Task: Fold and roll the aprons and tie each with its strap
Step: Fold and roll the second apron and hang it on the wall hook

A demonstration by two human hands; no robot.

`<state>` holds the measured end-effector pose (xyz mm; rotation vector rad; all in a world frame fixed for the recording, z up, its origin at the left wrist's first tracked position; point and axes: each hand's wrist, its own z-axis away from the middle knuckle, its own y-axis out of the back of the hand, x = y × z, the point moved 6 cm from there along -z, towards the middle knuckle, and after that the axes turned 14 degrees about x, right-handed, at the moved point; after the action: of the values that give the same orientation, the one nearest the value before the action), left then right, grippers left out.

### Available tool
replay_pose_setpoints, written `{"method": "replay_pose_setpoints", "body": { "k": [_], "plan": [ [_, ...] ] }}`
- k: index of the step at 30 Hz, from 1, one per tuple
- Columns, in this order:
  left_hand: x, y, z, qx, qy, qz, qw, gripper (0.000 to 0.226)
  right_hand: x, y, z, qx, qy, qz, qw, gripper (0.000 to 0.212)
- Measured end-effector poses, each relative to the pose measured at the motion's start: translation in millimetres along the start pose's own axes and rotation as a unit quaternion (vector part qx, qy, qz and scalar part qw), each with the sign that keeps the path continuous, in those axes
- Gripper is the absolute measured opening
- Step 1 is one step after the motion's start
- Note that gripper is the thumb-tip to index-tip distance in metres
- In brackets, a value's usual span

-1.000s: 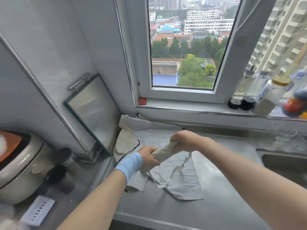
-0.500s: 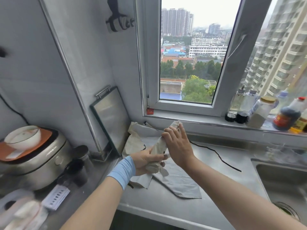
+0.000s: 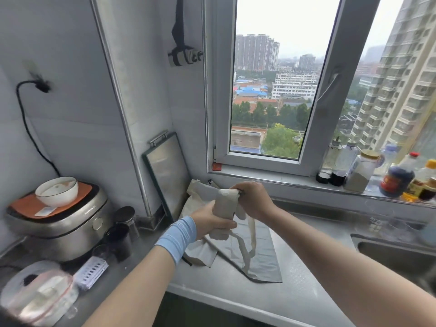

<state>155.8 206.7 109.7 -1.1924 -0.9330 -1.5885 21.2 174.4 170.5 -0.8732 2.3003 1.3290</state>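
A rolled beige apron (image 3: 225,204) stands nearly upright above the steel counter. My left hand (image 3: 210,223) grips its lower half. My right hand (image 3: 253,200) curls round the roll's top end from the right. A beige strap (image 3: 250,241) hangs from the roll in a loose loop down to the counter. Under the roll lies a flat grey apron (image 3: 262,258), and more beige cloth (image 3: 195,204) is bunched behind it against the wall.
A steel tray (image 3: 168,171) leans on the wall at the left. A rice cooker (image 3: 61,218) with a bowl on it, dark cups (image 3: 122,230) and a lidded dish (image 3: 35,296) crowd the left counter. Bottles (image 3: 396,178) line the windowsill. A sink (image 3: 396,253) is at the right.
My right hand went from lying along the roll with straight fingers to curling round its top end. The strap now hangs free in a loop. The view has tilted upward.
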Motion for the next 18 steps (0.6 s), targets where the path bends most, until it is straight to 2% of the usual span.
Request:
{"method": "replay_pose_setpoints", "body": {
  "k": [2, 3, 4, 6, 8, 10, 12, 14, 16, 17, 18],
  "plan": [
    [12.7, 7.7, -4.0, 0.088, -0.052, -0.039, 0.994, 0.094, -6.4, 4.2, -4.1, -0.04, -0.071, -0.07, 0.994, 0.02],
    [17.7, 10.0, -4.6, 0.109, -0.064, -0.044, 0.991, 0.103, -10.0, 6.5, -5.1, -0.059, -0.095, -0.098, 0.989, 0.018],
    [24.0, 7.4, -2.5, 0.091, -0.078, -0.035, 0.992, 0.101, -15.4, 11.4, -5.6, -0.069, -0.116, -0.115, 0.984, 0.022],
    [32.8, -5.2, 2.7, -0.01, -0.085, 0.012, 0.996, 0.077, -22.1, 17.4, -8.4, -0.071, -0.151, -0.148, 0.975, 0.02],
    [39.4, -13.0, 10.1, -0.066, -0.053, 0.067, 0.994, 0.052, -30.4, 23.1, -13.3, -0.063, -0.174, -0.176, 0.967, 0.009],
    [45.3, -13.3, 13.7, -0.063, -0.037, 0.081, 0.994, 0.038, -39.1, 25.0, -15.5, -0.077, -0.193, -0.189, 0.96, 0.009],
    [46.9, -9.2, 13.6, -0.05, -0.026, 0.061, 0.997, 0.035, -47.4, 24.0, -12.4, -0.128, -0.196, -0.188, 0.954, 0.014],
    [45.7, -3.9, 15.6, -0.046, -0.014, 0.042, 0.998, 0.043, -50.3, 19.5, -6.5, -0.212, -0.221, -0.254, 0.917, 0.022],
    [44.3, 2.4, 17.2, -0.031, -0.012, 0.035, 0.999, 0.046, -53.1, 15.9, 1.2, -0.291, -0.28, -0.366, 0.839, 0.025],
    [46.4, 3.3, 19.4, -0.022, -0.018, 0.028, 0.999, 0.043, -54.3, 15.6, 3.6, -0.309, -0.294, -0.39, 0.816, 0.019],
    [50.1, 3.1, 21.2, -0.011, -0.028, 0.014, 0.999, 0.04, -56.8, 16.5, 3.9, -0.312, -0.288, -0.385, 0.819, 0.016]
  ]
}}
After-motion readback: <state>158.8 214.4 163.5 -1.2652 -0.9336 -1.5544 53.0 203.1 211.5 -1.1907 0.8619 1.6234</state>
